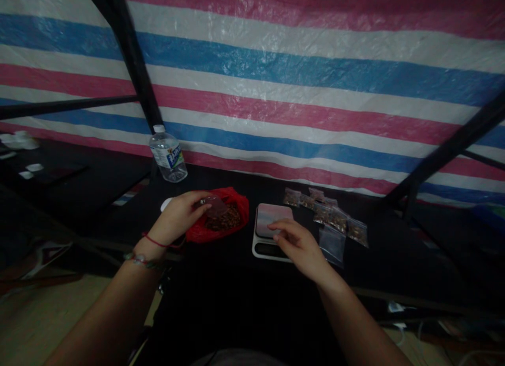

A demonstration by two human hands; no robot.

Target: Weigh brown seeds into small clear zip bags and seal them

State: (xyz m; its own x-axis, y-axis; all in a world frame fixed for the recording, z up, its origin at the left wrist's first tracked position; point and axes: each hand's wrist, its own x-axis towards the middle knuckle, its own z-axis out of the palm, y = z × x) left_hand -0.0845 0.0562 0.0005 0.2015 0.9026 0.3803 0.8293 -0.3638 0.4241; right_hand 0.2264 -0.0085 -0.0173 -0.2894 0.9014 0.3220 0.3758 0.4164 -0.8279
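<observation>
The right hand (298,242), fingers apart, could nudge the scale (262,230) by hanging low, while left of it the left hand (181,213) pinches a clear bag (215,207).

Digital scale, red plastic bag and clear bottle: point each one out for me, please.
Scale (269,216): head view, on the bare part of its weighing plate.
Red plastic bag (200,235): head view, on its near side wall.
Bottle (172,156): head view, on its label.
</observation>
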